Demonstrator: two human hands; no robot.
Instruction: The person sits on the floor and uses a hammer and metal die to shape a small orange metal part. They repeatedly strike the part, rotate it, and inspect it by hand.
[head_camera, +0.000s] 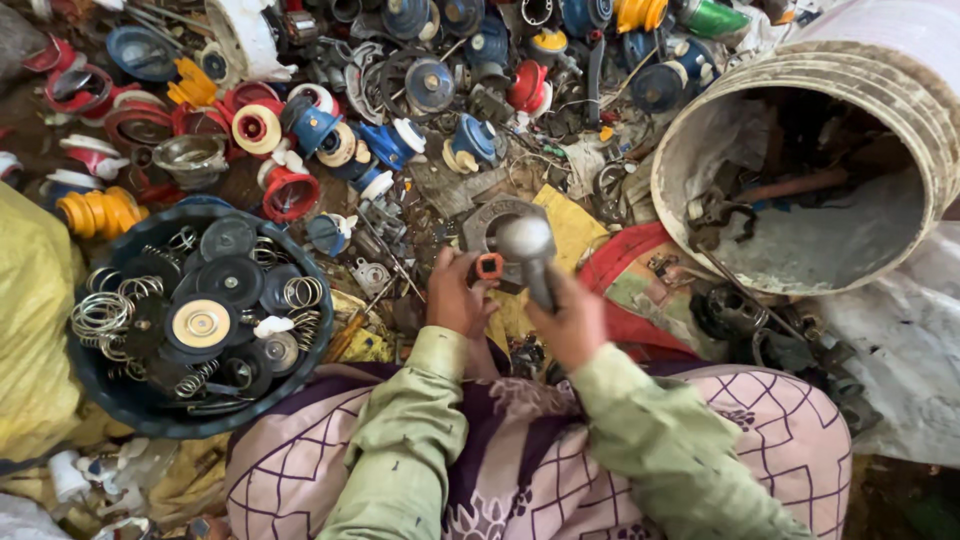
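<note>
Centre frame: right hand (570, 322) grips hammer (527, 250), left hand (458, 297) pinches small orange part (488, 266), prob. on a metal block (490, 222). Mid-strike step; next blow needs part steady, fingers clear.

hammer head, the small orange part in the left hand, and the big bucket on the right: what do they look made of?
Hammer head, in the right hand: likely steel, a worn grey sheen with a bright highlight. Small orange part, at the left hand: probably plastic, flat saturated colour, no glint. Bucket: seemingly white plastic, ribbed rim, heavily grimed.
</note>
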